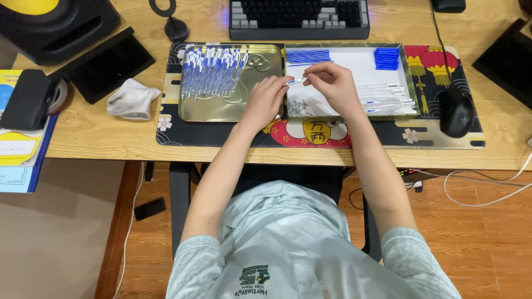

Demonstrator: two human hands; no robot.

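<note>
I look down at the worktop [111, 133] from above. In the middle of the frame both hands meet over the seam between two trays. My left hand [266, 99] and my right hand [332, 83] hold one pen [295, 81] between them; it is white with a blue end and lies almost level. The left grip is closed on the blue end with the fingertips, and the right grip is closed on the white barrel. The picture is too small to show me whether the two parts are already joined.

At the left of the hands stands the gold tray [260, 61], with a row of finished pens [213, 72] lying side by side in its upper left part. At the right is the white tray [354, 66]. It carries a bunch of blue refills [308, 56] at its upper left, a pile of blue caps [386, 58] at its upper right, and white barrels [388, 99] along its right edge. Both trays sit on a patterned mat [443, 138]. A mouse [455, 112] is right of the trays, a keyboard [299, 19] is above them, and a crumpled cloth [132, 98] is at the left.

To do this step well, I judge that both parts must stay on one straight line, held near the joint, with a light push and no bending. The hands should stay low over the trays, so a dropped part lands inside.
</note>
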